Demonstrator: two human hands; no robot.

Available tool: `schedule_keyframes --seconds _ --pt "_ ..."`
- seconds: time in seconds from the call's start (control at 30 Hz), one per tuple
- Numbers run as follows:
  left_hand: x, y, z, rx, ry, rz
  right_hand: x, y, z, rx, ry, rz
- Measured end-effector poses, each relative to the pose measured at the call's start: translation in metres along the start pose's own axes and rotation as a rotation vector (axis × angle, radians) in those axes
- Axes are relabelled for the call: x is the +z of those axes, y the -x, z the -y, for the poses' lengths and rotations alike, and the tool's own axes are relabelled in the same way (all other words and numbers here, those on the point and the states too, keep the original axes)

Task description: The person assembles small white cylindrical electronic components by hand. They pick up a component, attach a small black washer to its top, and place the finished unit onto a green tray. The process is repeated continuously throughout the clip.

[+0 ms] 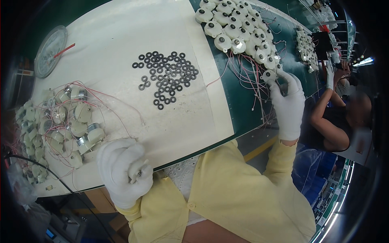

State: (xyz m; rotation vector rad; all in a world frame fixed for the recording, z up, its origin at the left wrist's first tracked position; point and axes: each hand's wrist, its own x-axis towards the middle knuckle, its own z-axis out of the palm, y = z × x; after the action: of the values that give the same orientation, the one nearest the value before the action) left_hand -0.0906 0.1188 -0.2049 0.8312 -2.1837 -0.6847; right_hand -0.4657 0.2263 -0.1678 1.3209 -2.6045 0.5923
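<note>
My right hand (289,103), in a white glove, has its thumb and fingers closed on a small cream-coloured motor (268,75) with a dark centre. That motor sits at the near edge of a group of similar motors (233,30) on the green mat, their red and white wires trailing toward me. My left hand (125,168), also gloved, is curled closed by the table's near edge. A small pale part with a metallic glint shows between its fingers; its kind is mostly hidden. Between my hands and farther off lie many black toothed rings (166,73) on the white tabletop.
To the left is a heap of cream and silver motors (73,121) with tangled wires. A round clear lid or dish (50,52) stands at the far left near a red stick (65,50). At the right, another person (334,117) works beside more motors (306,48).
</note>
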Motion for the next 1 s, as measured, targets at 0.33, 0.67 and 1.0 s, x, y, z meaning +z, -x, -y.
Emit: schedule_keyframes --seconds 0.33,0.67,1.0 --pt "-0.001 0.002 -0.003 -0.029 -0.049 0.006 0.016 -0.008 -0.031 0.061 -0.253 -0.090" --pt "0.000 0.004 -0.004 -0.034 -0.087 0.005 0.013 -0.020 -0.030 0.111 -0.294 -0.010" --pt "0.002 0.006 -0.003 -0.004 -0.113 -0.012 0.001 -0.029 -0.018 0.264 -0.266 0.146"
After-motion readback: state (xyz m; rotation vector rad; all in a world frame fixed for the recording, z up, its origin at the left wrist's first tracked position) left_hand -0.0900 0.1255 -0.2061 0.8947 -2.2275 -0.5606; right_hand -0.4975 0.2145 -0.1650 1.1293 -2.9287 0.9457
